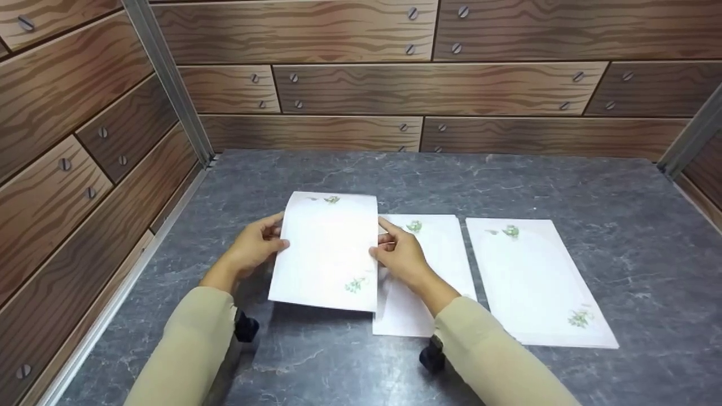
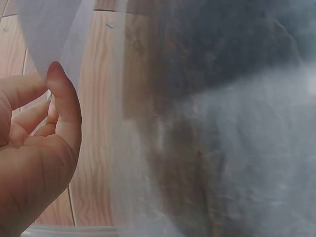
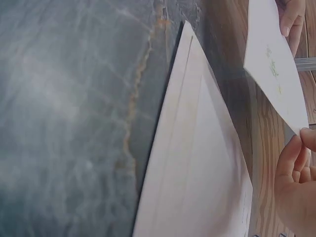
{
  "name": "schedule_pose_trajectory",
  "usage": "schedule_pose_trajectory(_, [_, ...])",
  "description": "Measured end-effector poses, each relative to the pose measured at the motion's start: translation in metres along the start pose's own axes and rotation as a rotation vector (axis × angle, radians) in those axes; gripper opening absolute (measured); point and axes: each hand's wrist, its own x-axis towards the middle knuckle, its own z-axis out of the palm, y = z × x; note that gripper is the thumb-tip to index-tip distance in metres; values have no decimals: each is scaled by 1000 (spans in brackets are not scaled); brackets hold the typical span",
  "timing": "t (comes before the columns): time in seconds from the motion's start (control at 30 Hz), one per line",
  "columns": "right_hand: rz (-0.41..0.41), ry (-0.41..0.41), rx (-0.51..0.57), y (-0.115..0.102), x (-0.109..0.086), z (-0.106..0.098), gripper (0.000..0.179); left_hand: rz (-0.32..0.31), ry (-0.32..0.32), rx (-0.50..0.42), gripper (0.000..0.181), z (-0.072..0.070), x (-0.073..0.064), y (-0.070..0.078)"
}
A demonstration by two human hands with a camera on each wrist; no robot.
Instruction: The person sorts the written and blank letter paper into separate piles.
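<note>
A white sheet of paper (image 1: 330,248) with small green leaf prints at its top and lower right is held up above the table by both hands. My left hand (image 1: 252,246) pinches its left edge between thumb and fingers. On the opposite edge, my right hand (image 1: 403,254) pinches the paper the same way. The sheet bows slightly; in the right wrist view the raised paper (image 3: 274,59) is seen at a slant, with both hands on it. Below my right forearm lies a stack of similar sheets (image 1: 445,254), partly covered by the arm and the raised sheet.
Right of that stack lies another pile of printed white paper (image 1: 536,282), a narrow gap between them. Everything rests on a dark grey marbled table (image 1: 316,361). Wood-patterned panels (image 1: 350,87) with metal corner posts (image 1: 169,73) stand behind and to the left.
</note>
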Motion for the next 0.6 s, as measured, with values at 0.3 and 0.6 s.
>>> schedule_pose_trajectory(0.3, [-1, -11, 1, -4, 1, -17, 67, 22, -15, -15, 66, 8, 5, 16])
schedule_pose_trajectory(0.6, [32, -45, 13, -8, 2, -46, 66, 14, -17, -22, 66, 31, 17, 30])
